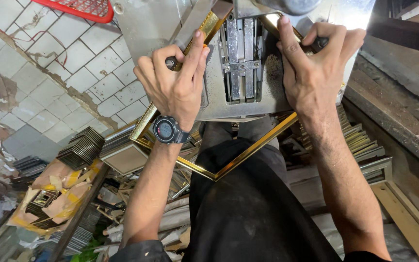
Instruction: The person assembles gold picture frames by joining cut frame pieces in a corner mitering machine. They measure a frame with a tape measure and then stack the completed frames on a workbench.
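left hand (173, 87) and right hand (314, 63), fingers clamped on gold frame (248, 153), press it against metal machine (241, 63).

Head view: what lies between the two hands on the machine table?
Between the left hand and right hand, the head view shows the machine's slotted metal clamp block.

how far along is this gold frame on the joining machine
Done: the near corner of the gold frame looks already joined. In hand: left hand and right hand press its two strips onto the metal machine. Left: the corner at the machine, hidden.
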